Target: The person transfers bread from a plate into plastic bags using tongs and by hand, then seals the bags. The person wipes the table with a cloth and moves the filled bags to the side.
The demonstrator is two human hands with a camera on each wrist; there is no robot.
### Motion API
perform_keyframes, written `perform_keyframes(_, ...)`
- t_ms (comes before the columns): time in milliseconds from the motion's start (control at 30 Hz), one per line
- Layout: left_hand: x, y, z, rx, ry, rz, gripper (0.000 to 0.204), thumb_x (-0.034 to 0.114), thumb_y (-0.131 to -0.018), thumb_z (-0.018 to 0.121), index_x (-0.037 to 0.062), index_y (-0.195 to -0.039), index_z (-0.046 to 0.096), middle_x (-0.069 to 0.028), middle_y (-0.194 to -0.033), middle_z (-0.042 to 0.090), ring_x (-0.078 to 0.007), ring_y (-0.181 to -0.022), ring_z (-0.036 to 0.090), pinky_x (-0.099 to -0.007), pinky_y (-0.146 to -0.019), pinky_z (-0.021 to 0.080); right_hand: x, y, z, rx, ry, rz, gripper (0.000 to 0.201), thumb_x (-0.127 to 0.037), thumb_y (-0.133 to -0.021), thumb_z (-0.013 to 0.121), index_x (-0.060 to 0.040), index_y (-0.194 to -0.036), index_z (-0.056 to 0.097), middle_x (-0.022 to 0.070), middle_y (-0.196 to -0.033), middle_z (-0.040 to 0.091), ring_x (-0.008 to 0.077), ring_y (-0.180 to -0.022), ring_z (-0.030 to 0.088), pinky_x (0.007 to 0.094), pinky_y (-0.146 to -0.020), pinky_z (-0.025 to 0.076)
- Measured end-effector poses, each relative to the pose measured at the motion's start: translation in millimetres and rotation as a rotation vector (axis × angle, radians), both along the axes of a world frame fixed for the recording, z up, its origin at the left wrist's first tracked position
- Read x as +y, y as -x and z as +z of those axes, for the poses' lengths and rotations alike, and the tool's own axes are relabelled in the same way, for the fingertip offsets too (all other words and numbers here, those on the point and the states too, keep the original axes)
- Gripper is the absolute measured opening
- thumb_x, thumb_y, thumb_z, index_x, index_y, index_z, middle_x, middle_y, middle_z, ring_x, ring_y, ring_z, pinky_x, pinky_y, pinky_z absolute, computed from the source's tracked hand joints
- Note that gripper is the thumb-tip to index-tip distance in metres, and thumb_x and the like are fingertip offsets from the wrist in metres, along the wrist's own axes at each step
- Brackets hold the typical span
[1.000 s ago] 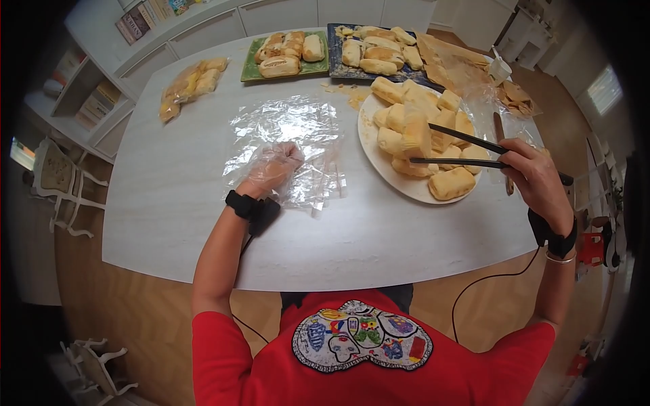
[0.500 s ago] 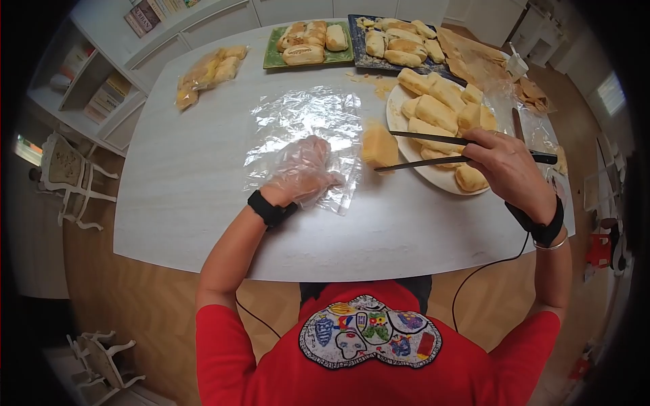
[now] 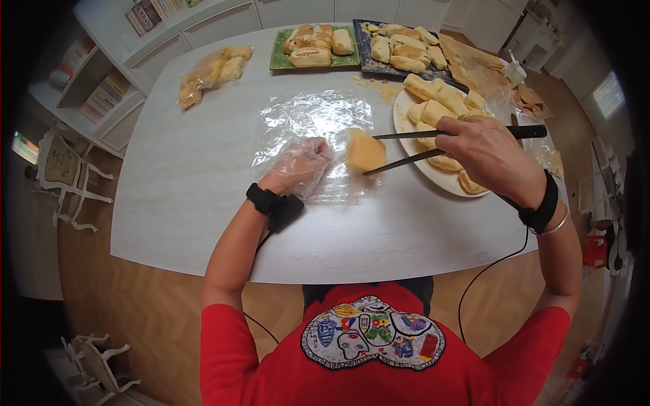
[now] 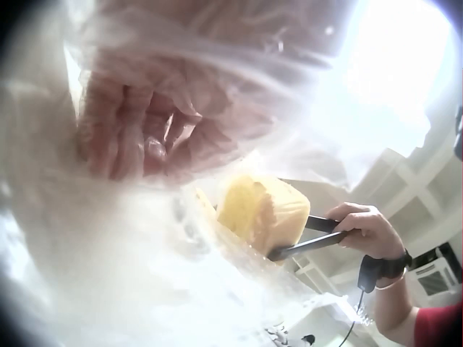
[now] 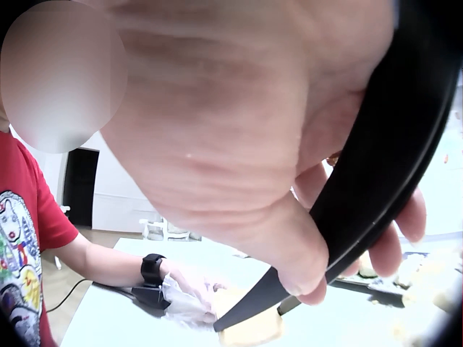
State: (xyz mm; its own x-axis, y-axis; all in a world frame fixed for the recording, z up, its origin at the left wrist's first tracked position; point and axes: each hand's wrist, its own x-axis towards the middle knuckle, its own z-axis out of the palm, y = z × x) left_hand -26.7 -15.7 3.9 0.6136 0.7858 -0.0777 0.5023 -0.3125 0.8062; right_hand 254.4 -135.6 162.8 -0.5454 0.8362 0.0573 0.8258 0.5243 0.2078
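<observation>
In the head view my right hand point(image 3: 477, 149) grips black tongs point(image 3: 413, 159), whose tips pinch a pale yellow bread roll point(image 3: 365, 151). The roll overlaps the right edge of a clear plastic bag point(image 3: 305, 111) spread on the table. Thin clear plastic covers my left hand point(image 3: 298, 162), which lies at the bag with fingers curled on its film, just left of the roll. In the left wrist view the curled fingers point(image 4: 130, 130) show through the plastic, and the roll point(image 4: 264, 213) hangs close beyond the film. The right wrist view has the tongs point(image 5: 369, 181) under my thumb.
A white plate point(image 3: 401, 111) piled with similar rolls stands right of the bag. At the back are a green plate point(image 3: 277, 59) and a dark blue tray point(image 3: 365, 47) of baked rolls. Bagged rolls point(image 3: 213, 73) lie at far left; brown paper point(image 3: 464, 57) lies at far right.
The tongs have lifted the roll off the plate and carried it left to the bag. The left hand spread its fingers, then curled them again near the roll.
</observation>
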Motion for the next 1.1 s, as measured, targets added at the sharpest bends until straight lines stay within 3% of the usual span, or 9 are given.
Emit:
perform_keyframes(33,3,4,-5,0.000,-0.002,-0.002,0.013,0.020,-0.084,0.061,0.0071,-0.088,0.059,-0.0005,-0.079,0.050,-0.0071,-0.076,0.046,-0.0241,-0.068,0.040,2,6,1,-0.044,-0.002,0.042,0.004,-0.002,-0.077,0.058,-0.0036,-0.079,0.062,0.0093,-0.082,0.058,0.0284,-0.077,0.062,0.0379,-0.068,0.049)
perform_keyframes(100,11,15,-26,-0.411,0.179,-0.119,0.015,0.020,-0.086,0.062,0.0082,-0.095,0.060,0.0024,-0.080,0.050,-0.0039,-0.078,0.046,-0.0216,-0.068,0.039,6,14,-4,-0.149,-0.088,0.129,0.005,-0.006,-0.078,0.060,-0.0068,-0.077,0.065,0.0067,-0.082,0.059,0.0226,-0.076,0.063,0.0336,-0.068,0.049)
perform_keyframes(233,12,12,-34,-0.352,-0.028,-0.084,0.017,0.018,-0.086,0.063,0.0087,-0.100,0.059,0.0008,-0.087,0.054,-0.0087,-0.084,0.052,-0.0250,-0.072,0.043,12,35,-6,-0.341,-0.029,0.094,0.003,-0.008,-0.078,0.063,-0.0084,-0.076,0.064,0.0056,-0.088,0.059,0.0188,-0.077,0.063,0.0307,-0.069,0.050)
perform_keyframes(300,7,7,-24,-0.185,-0.382,-0.074,0.015,0.017,-0.087,0.064,0.0068,-0.097,0.061,-0.0035,-0.101,0.059,-0.0179,-0.095,0.058,-0.0300,-0.080,0.048,16,45,-9,-0.375,-0.040,0.097,0.004,-0.009,-0.078,0.063,-0.0089,-0.075,0.065,0.0052,-0.087,0.060,0.0178,-0.077,0.063,0.0300,-0.068,0.049)
perform_keyframes(467,1,-2,-10,-0.242,-0.513,-0.117,0.011,0.012,-0.086,0.065,0.0046,-0.092,0.062,-0.0084,-0.115,0.058,-0.0258,-0.107,0.057,-0.0342,-0.089,0.050,24,68,-7,-0.453,-0.095,0.125,0.006,-0.009,-0.075,0.064,-0.0092,-0.070,0.067,0.0055,-0.084,0.060,0.0167,-0.075,0.062,0.0279,-0.064,0.047)
perform_keyframes(733,1,-3,-17,-0.305,-0.453,-0.064,0.013,0.014,-0.086,0.066,0.0025,-0.082,0.060,-0.0120,-0.119,0.058,-0.0275,-0.105,0.060,-0.0366,-0.090,0.051,39,58,-45,-0.118,-0.030,0.027,0.006,-0.003,-0.077,0.059,-0.0034,-0.071,0.060,0.0117,-0.097,0.055,0.0242,-0.075,0.060,0.0358,-0.066,0.047)
perform_keyframes(800,4,0,-22,-0.188,-0.464,-0.057,0.013,0.014,-0.088,0.064,0.0037,-0.095,0.063,-0.0088,-0.123,0.058,-0.0272,-0.103,0.061,-0.0350,-0.090,0.051,33,46,-51,0.010,-0.066,0.070,0.004,-0.003,-0.073,0.062,-0.0027,-0.073,0.066,0.0121,-0.113,0.055,0.0254,-0.083,0.059,0.0345,-0.067,0.050)
perform_keyframes(1000,5,2,-18,-0.120,-0.289,-0.098,0.015,0.018,-0.087,0.067,0.0040,-0.086,0.061,-0.0116,-0.119,0.059,-0.0277,-0.104,0.060,-0.0357,-0.089,0.051,18,24,-48,0.095,-0.098,0.025,0.006,-0.001,-0.076,0.058,-0.0049,-0.075,0.062,0.0112,-0.102,0.053,0.0260,-0.085,0.059,0.0365,-0.074,0.048)
perform_keyframes(1100,4,-1,-21,-0.183,-0.435,-0.082,0.015,0.018,-0.088,0.066,0.0046,-0.087,0.061,-0.0116,-0.120,0.059,-0.0271,-0.102,0.060,-0.0350,-0.087,0.051,21,22,-54,0.119,-0.098,0.012,0.006,-0.001,-0.077,0.057,-0.0051,-0.076,0.062,0.0110,-0.099,0.052,0.0261,-0.082,0.059,0.0370,-0.074,0.047)
